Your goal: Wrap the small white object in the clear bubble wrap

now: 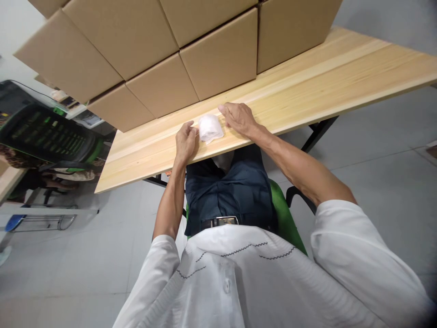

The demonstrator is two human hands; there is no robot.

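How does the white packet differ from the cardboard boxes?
Colour: the packet is white, the boxes brown.
Size: the packet is far smaller than any of the boxes.
Shape: the packet is rounded and wrinkled; the boxes have flat faces and straight edges.
Place: the packet sits between the left hand and right hand; the boxes stand stacked beyond.
Shared: packet and bottom boxes rest on the wooden table.

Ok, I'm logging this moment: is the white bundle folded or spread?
Folded up: the white bundle makes a compact, rounded mound on the wooden tabletop. I cannot tell whether it holds anything.
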